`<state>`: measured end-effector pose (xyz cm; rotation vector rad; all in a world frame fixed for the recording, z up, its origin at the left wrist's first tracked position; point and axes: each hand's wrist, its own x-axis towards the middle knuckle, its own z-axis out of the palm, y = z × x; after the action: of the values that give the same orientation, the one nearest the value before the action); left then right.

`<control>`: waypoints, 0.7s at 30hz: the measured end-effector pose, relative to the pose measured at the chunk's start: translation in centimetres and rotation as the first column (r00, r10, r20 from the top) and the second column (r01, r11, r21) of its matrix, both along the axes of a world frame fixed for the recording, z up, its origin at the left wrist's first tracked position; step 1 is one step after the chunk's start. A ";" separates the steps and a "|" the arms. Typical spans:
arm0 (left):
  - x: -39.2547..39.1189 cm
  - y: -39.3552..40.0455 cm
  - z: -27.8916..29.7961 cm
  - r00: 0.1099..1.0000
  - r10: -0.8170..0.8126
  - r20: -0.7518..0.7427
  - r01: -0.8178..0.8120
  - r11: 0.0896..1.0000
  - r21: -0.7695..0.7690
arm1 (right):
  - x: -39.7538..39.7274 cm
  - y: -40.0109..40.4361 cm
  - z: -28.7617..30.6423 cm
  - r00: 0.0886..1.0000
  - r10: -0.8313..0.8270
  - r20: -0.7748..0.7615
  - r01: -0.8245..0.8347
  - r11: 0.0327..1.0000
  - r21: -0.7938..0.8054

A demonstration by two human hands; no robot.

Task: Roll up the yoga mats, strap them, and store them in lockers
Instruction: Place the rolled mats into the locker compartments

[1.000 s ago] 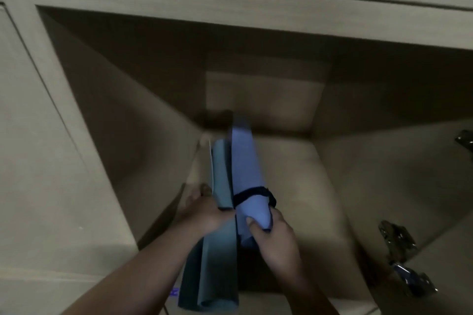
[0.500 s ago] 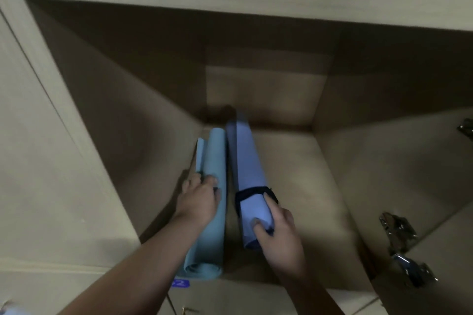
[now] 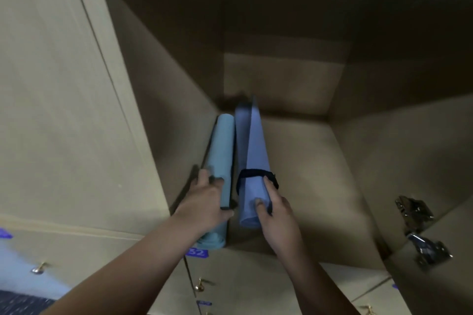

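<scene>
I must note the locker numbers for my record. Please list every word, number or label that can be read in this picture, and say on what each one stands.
"32": white digits, somewhat blurred, on a blue tag on the locker front just below the open locker.
Blue tag at the left edge: cut off, unreadable.
Blue tag lower down: too blurred to read.
Blue tag at the lower right: too small to read.
The two rolled mats show no print.

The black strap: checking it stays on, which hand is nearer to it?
Right. The right hand grips the purple-blue mat with a finger at the black strap; the left hand holds the teal mat beside it.
</scene>
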<state>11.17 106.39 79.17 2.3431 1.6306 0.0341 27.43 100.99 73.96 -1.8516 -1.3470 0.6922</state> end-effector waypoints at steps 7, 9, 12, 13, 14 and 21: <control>-0.5 -2.3 0.5 0.980 -0.113 -0.163 0.107 0.993 -0.047 | -0.5 0.0 0.2 0.956 -0.102 0.274 0.091 0.994 0.053; -0.5 -2.5 0.6 0.975 -0.118 -0.187 0.106 0.992 -0.071 | -0.8 0.2 0.8 0.951 -0.090 0.297 0.077 0.995 0.056; -0.2 -1.9 1.1 0.978 -0.093 -0.186 0.064 0.986 -0.156 | -1.1 0.7 1.2 0.948 -0.045 0.315 0.040 0.999 0.023; -0.1 -1.5 1.3 0.981 -0.081 -0.175 0.050 0.983 -0.179 | -1.1 0.9 1.2 0.948 -0.044 0.316 0.039 0.999 0.020; 0.1 -1.2 1.4 0.985 -0.067 -0.160 0.035 0.981 -0.192 | -1.1 1.1 1.2 0.949 -0.046 0.312 0.042 0.999 0.019; 2.6 2.8 0.8 0.998 0.062 0.017 -0.060 0.992 -0.114 | 0.3 3.4 0.7 0.969 -0.012 0.247 0.014 1.000 -0.006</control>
<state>13.81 109.17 80.02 2.2015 1.6492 -0.0208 27.72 104.42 74.68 -2.0022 -1.4883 0.4715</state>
